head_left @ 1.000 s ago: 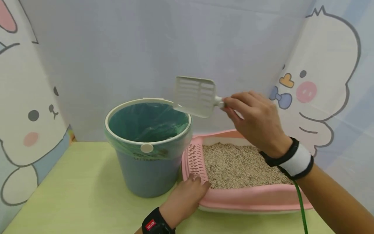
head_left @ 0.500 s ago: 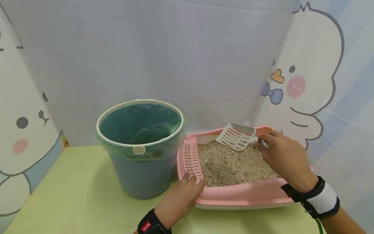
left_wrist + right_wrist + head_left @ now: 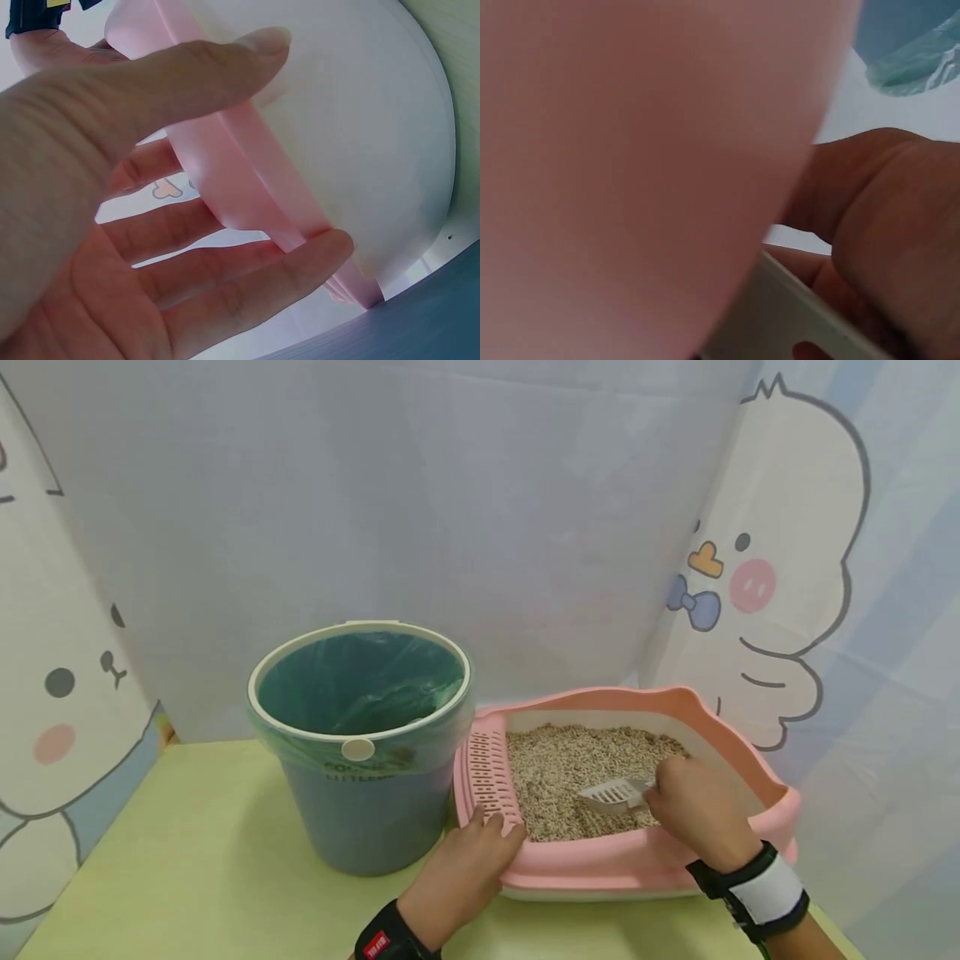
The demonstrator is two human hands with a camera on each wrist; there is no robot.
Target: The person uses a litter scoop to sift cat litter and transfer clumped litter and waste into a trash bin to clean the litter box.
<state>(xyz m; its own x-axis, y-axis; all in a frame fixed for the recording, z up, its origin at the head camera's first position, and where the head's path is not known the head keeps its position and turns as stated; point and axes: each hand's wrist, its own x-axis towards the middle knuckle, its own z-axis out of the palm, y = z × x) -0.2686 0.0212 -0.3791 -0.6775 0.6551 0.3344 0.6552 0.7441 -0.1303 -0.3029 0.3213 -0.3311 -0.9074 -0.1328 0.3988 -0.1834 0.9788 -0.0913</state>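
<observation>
A pink-rimmed litter box (image 3: 592, 867) with a white base holds tan pellet litter (image 3: 551, 772). My left hand (image 3: 468, 870) grips its near left corner; in the left wrist view the thumb (image 3: 195, 79) lies against the pale outer wall and the fingers reach over the pink rim. Inside the box, my right hand (image 3: 701, 810) holds a white slotted litter scoop (image 3: 615, 793) by its handle. The scoop's blade is at the litter surface, its slots facing up. A large blurred surface hides much of the right wrist view, where a pale scoop handle (image 3: 769, 315) shows below the fingers.
Left of the box stands a blue-grey bucket (image 3: 375, 814) with a cream rim and a translucent green bag liner (image 3: 360, 672). Both stand on a yellow-green table (image 3: 187, 860). A pale curtain (image 3: 487, 527) with cartoon animals hangs behind and at both sides.
My right hand has carried the scoop from beside the bucket's rim, rightward and down into the litter box, then nearer to me. My left hand keeps its place on the corner.
</observation>
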